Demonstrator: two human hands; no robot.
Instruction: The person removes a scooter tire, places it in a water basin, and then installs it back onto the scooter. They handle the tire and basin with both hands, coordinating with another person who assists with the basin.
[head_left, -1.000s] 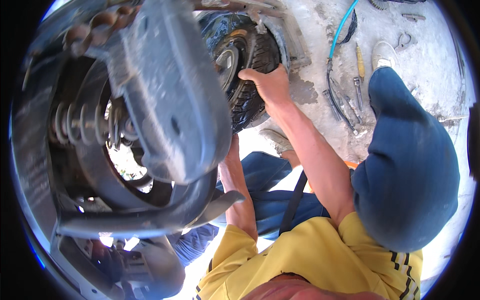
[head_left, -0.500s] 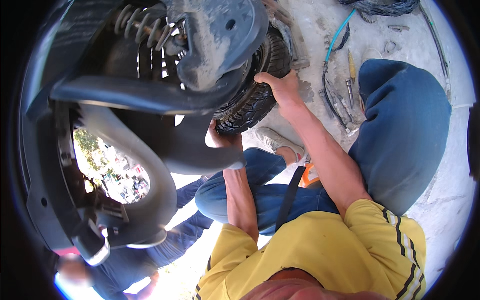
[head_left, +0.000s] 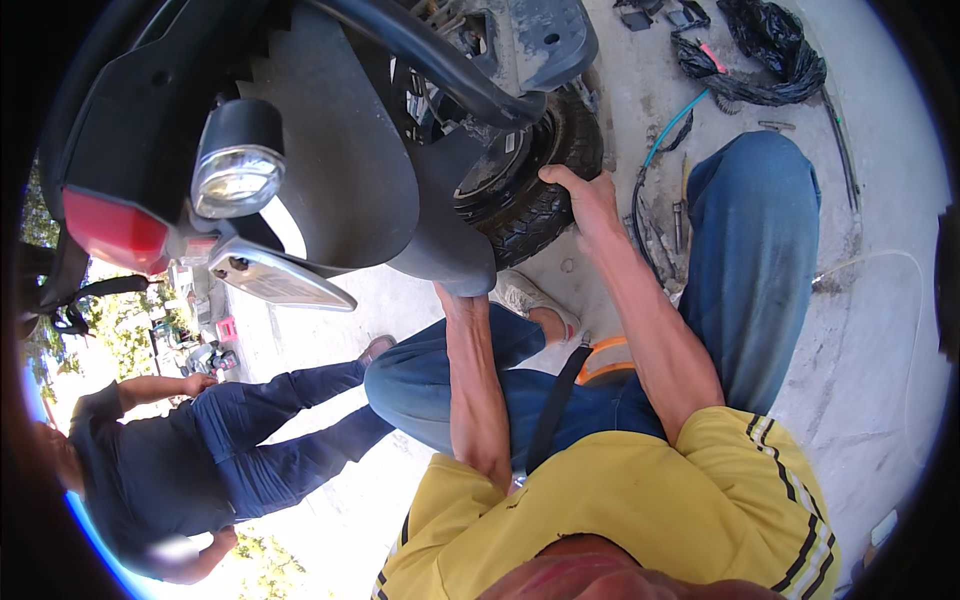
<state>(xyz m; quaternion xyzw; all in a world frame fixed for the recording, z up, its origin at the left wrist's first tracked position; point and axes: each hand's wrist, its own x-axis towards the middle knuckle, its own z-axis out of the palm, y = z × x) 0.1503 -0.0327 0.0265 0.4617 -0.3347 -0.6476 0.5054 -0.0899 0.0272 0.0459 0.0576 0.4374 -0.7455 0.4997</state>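
Note:
The rear wheel's knobbly black tyre (head_left: 535, 225) sits under the tail of a motorcycle. My right hand (head_left: 588, 205) is closed around the tyre's outer side, thumb over the tread edge. Only the wrist end of my left hand (head_left: 463, 303) shows; its fingers are hidden behind the dark plastic mudguard (head_left: 440, 215), close to the underside of the tyre. A thick black tube (head_left: 440, 60) and a grey plastic cover (head_left: 550, 60) lie above the wheel.
A clear-lensed lamp (head_left: 240, 180), red tail light (head_left: 115, 230) and number plate (head_left: 285, 275) jut out left. Hand tools (head_left: 678, 225), a teal hose (head_left: 678, 128) and black plastic (head_left: 775, 60) lie on the concrete. A person (head_left: 150, 465) stands at lower left.
My view has shifted, bringing the tail lights, number plate and standing person more fully into sight. My right hand stays on the tyre; my left has gone out of sight behind the mudguard.

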